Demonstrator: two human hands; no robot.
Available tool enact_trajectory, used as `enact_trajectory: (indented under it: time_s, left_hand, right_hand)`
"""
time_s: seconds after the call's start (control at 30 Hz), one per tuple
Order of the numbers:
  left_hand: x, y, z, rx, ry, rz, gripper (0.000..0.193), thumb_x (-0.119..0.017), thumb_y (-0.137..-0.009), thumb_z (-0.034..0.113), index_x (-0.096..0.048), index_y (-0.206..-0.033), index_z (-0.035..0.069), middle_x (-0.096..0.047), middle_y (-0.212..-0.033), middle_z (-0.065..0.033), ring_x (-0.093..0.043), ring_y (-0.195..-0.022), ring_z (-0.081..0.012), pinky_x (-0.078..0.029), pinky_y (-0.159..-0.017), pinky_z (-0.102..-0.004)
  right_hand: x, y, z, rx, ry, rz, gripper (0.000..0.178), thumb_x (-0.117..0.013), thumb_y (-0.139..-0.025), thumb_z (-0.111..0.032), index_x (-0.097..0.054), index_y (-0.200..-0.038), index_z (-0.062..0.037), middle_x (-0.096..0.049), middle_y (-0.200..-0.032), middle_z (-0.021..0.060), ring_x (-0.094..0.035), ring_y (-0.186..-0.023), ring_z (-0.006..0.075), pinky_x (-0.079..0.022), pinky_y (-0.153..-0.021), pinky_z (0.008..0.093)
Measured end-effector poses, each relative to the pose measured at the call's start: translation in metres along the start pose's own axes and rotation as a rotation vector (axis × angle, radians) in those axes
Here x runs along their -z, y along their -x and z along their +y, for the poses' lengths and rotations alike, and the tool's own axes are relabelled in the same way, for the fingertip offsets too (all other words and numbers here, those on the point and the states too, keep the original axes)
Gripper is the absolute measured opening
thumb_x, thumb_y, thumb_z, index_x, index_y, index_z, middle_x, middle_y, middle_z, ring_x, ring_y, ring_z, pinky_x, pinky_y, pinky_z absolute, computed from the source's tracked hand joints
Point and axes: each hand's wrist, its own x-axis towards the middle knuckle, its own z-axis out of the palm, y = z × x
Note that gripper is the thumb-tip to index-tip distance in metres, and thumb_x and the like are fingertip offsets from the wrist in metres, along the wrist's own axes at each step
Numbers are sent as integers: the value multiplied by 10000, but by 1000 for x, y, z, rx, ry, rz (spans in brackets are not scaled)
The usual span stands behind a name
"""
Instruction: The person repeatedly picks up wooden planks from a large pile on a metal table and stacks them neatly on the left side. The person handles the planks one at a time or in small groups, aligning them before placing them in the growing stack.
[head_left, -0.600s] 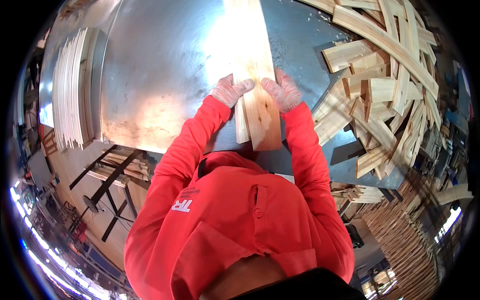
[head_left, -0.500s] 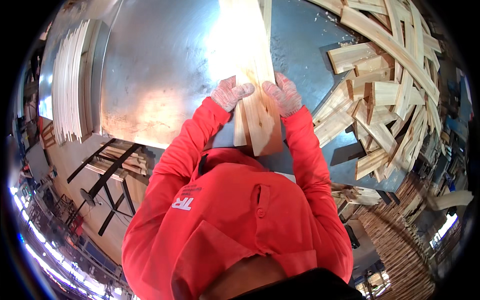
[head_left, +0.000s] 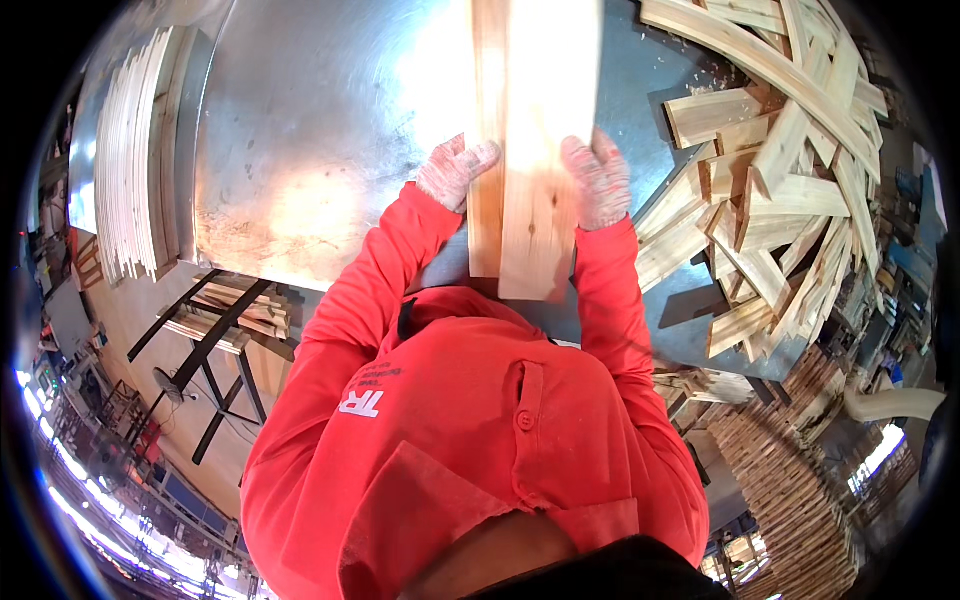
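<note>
Hands (head_left: 525, 175) gloved, flanking wooden boards (head_left: 530, 150), gripping edges.

Two pale wooden boards (head_left: 530, 150) lie side by side on a metal table (head_left: 300, 130), running lengthwise away from the person. The narrower one is on the left, the wider, knot-marked one on the right, and their near ends overhang the table edge. A gloved left hand (head_left: 455, 172) presses the left edge; a gloved right hand (head_left: 597, 180) grips the right edge.
</note>
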Motion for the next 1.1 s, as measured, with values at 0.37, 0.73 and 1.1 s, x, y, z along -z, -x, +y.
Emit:
enact_trajectory:
  time_s: [0.37,0.73,1.1]
  left_hand:
    - [-6,-16,-52,46,307,169,376,-526,-954,314,-589,-1170,13,-628,-956,-48,-575,-884,-141,-470,-828,-296]
    - [-34,-33,-20,145,238,114,474,-647,-883,265,-539,-1249,-16,-648,-982,-90,-609,-807,-188,-513,-742,-327]
    - [-47,-35,-28,313,391,77,389,-694,-847,169,-583,-1184,10,-656,-1009,-75,-598,-863,-172,-489,-799,-326]
  right_hand:
    - [-24,-8,28,25,1112,102,697,-439,-933,-515,-445,-1321,64,-654,-984,280,-643,-873,441,-505,-801,519]
    - [12,-22,-12,291,1191,-477,199,-495,-880,-208,-573,-1007,-75,-667,-891,196,-664,-741,357,-518,-638,470]
    - [187,-167,-71,-769,1011,1134,1044,-657,-797,-441,-47,-1518,3,-38,-1567,291,-154,-1459,383,-196,-1181,399]
